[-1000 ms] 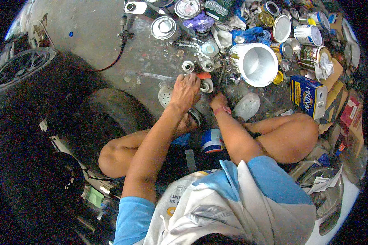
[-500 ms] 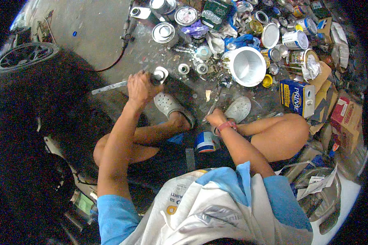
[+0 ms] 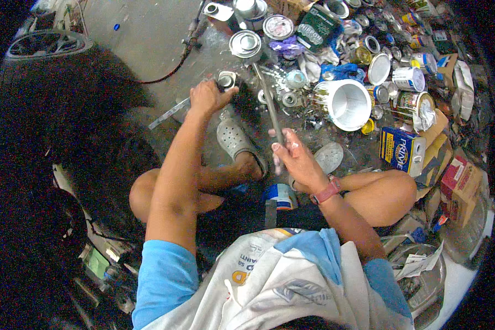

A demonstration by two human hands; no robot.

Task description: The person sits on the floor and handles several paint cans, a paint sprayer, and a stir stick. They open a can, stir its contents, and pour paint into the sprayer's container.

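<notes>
My left hand (image 3: 208, 97) grips a small round tin (image 3: 226, 80) and holds it on the concrete floor ahead of my left knee. A long thin metal stick (image 3: 268, 103) is in my right hand (image 3: 292, 156), its far end pointing up toward the tins. I sit cross-legged; a grey sandal (image 3: 234, 139) is on my left foot between the two hands. A small blue-and-white can (image 3: 280, 195) stands by my shins, just below the right hand.
A white bucket (image 3: 344, 104) lies on its side to the right of the stick. Several open paint tins and lids (image 3: 246, 43) crowd the floor ahead. A blue-and-yellow carton (image 3: 400, 149) and cardboard boxes (image 3: 461, 181) are at right. A dark tyre (image 3: 44, 44) is at far left.
My left hand stayed out to the left with the small tin. My right hand rose from beside the small can and now holds the long stick.
</notes>
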